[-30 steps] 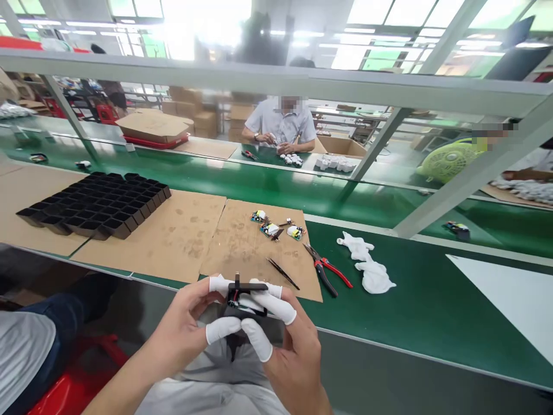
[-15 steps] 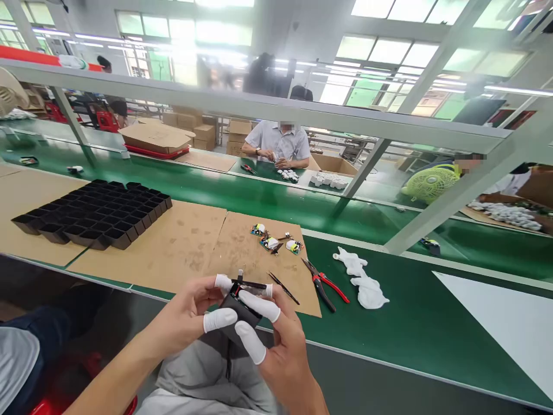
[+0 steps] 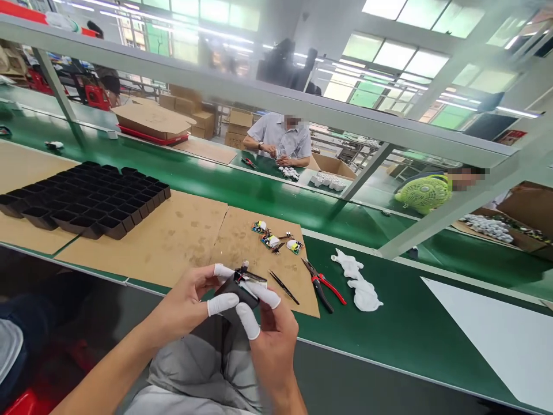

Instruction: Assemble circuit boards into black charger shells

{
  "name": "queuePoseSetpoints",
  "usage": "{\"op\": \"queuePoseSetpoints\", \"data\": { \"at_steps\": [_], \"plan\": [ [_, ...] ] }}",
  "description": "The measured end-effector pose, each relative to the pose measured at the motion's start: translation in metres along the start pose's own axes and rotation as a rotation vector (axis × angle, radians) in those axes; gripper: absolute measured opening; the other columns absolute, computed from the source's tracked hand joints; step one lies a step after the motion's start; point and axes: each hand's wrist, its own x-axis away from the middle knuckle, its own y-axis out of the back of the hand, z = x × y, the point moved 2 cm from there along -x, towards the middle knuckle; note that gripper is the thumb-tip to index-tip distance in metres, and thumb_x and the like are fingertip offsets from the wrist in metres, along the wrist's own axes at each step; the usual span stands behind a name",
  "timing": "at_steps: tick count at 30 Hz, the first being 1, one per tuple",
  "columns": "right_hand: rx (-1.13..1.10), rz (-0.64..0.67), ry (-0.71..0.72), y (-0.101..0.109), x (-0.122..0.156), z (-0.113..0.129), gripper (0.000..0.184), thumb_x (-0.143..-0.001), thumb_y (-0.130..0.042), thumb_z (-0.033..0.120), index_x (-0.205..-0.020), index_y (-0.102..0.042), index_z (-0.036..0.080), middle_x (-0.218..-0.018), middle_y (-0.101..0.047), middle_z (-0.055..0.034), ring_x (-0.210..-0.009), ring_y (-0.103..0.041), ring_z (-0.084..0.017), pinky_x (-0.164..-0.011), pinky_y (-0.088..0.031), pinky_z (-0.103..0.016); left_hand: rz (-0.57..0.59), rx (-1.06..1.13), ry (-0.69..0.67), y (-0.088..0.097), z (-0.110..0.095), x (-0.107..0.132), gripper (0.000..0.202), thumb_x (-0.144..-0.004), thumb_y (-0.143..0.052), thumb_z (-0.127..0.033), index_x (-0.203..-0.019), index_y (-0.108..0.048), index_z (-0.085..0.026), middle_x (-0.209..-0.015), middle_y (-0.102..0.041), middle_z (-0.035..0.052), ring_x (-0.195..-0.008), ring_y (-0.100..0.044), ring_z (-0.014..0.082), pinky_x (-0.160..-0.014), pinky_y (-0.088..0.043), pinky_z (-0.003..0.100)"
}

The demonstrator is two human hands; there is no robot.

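My left hand [image 3: 190, 300] and my right hand [image 3: 268, 328] meet over my lap, just in front of the bench edge. Both wear white finger cots and pinch a small black housing [image 3: 237, 290] with wires and a circuit board sticking out of its top. Several small circuit boards [image 3: 276, 237] lie on the cardboard sheet [image 3: 254, 253] just beyond my hands. Black tweezers [image 3: 283, 279] and red-handled cutters [image 3: 324, 283] rest to the right of them.
A black tray of empty cells [image 3: 82, 199] sits on cardboard at the left. Crumpled white gloves [image 3: 358, 282] and a white sheet [image 3: 496, 340] lie on the green belt [image 3: 389, 323]. A grey frame [image 3: 259, 98] crosses above. Two people work at the far bench beside a green fan [image 3: 423, 190].
My hands have tilted the black housing and drawn slightly closer together. The camera has lifted and turned a little, so the bench sits lower and further left.
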Motion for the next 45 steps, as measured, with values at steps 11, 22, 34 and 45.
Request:
{"op": "queuePoseSetpoints", "data": {
  "at_steps": [11, 22, 34, 45],
  "plan": [
    [-0.798, -0.232, -0.745, -0.052, 0.011, -0.028, 0.037, -0.096, -0.084, 0.061, -0.107, -0.089, 0.026, -0.107, -0.089, -0.0047, -0.097, -0.085, -0.025, -0.102, -0.073, -0.043, -0.406, -0.288, -0.221, -0.016, -0.001, 0.024, 0.038, -0.087, -0.09, -0.03, -0.124, -0.083, -0.03, -0.09, -0.075, -0.002, -0.077, -0.069, 0.0179, -0.091, -0.063, 0.035],
    [-0.75, -0.244, -0.739, -0.057, 0.008, -0.032, 0.037, -0.101, -0.079, 0.061, -0.113, -0.088, 0.027, -0.117, -0.089, -0.0063, -0.122, -0.084, -0.028, -0.113, -0.07, -0.047, -0.451, -0.251, -0.218, -0.013, 0.016, 0.013, 0.032, -0.088, -0.087, -0.027, -0.119, -0.081, -0.027, -0.092, -0.071, -0.0029, -0.075, -0.065, 0.0154, -0.084, -0.06, 0.03],
    [-0.04, -0.307, -0.25, -0.021, -0.054, -0.055, 0.045, -0.1, -0.086, 0.052, -0.133, -0.078, 0.024, -0.128, -0.086, -0.0096, -0.112, -0.084, -0.024, -0.1, -0.071, -0.041, -0.41, -0.318, 0.008, 0.028, 0.047, -0.051, 0.049, -0.091, -0.082, -0.054, -0.128, -0.073, -0.023, -0.105, -0.08, 0.005, -0.104, -0.079, 0.0287, -0.106, -0.056, 0.045],
    [0.635, 0.163, 0.276, 0.022, -0.054, -0.072, 0.03, -0.106, -0.073, 0.011, -0.125, -0.088, 0.029, -0.112, -0.079, -0.0104, -0.098, -0.084, -0.021, -0.081, -0.07, -0.03, -0.271, -0.652, -0.059, 0.097, 0.076, -0.198, 0.029, -0.094, -0.077, -0.046, -0.109, -0.067, -0.024, -0.083, -0.069, -0.0012, -0.078, -0.068, 0.0247, -0.076, -0.053, 0.038]
  ]
}}
